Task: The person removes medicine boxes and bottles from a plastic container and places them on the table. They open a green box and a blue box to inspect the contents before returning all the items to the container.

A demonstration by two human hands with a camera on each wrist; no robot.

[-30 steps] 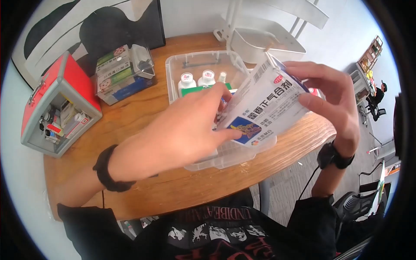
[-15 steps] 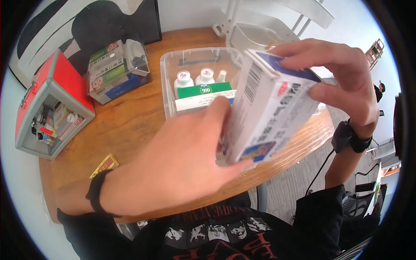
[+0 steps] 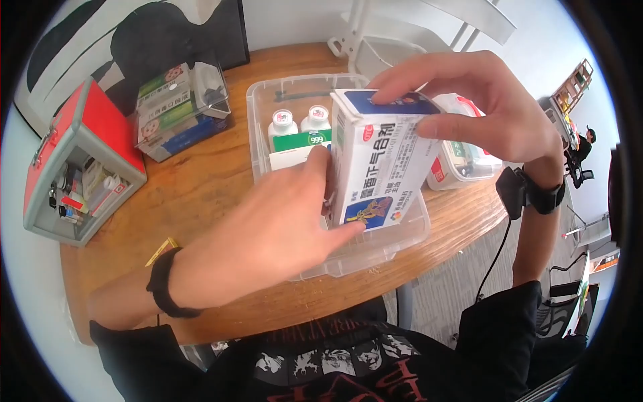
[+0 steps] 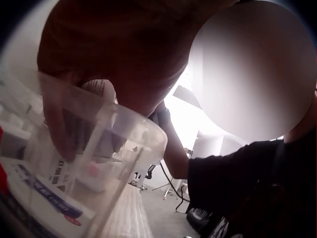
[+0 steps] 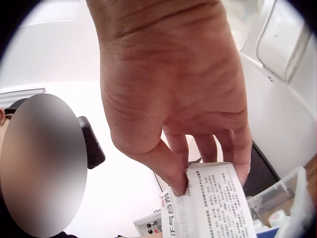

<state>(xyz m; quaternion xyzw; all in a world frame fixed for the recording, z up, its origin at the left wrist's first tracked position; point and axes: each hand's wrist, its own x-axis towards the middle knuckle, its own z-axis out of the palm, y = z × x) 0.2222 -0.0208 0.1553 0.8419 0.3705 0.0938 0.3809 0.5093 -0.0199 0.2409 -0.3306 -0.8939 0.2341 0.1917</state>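
Note:
A white and blue medicine box (image 3: 385,161) with Chinese lettering stands nearly upright over the clear plastic bin (image 3: 412,228). My left hand (image 3: 261,218) holds its lower end, thumb on the printed front and the other fingers mostly hidden behind it. At the top end, my right hand (image 3: 495,110) grips the box, thumb on the front edge and fingers over the blue end. In the right wrist view the box (image 5: 218,203) shows a small-print side under the right hand. Two white bottles (image 3: 282,122) and a green 999 box (image 3: 301,141) are in the bin.
A red and grey case (image 3: 110,127) and a clear container of boxes (image 3: 218,110) stand on the left. To the right is a white tub (image 3: 462,175) with red marks. A white rack (image 3: 375,57) is behind. A small yellow box (image 3: 161,251) lies beside the left wrist.
Both hands have turned the medicine box from a slant, past a view of its barcode side, to nearly upright with its front showing. The right hand has shifted left since half a second ago.

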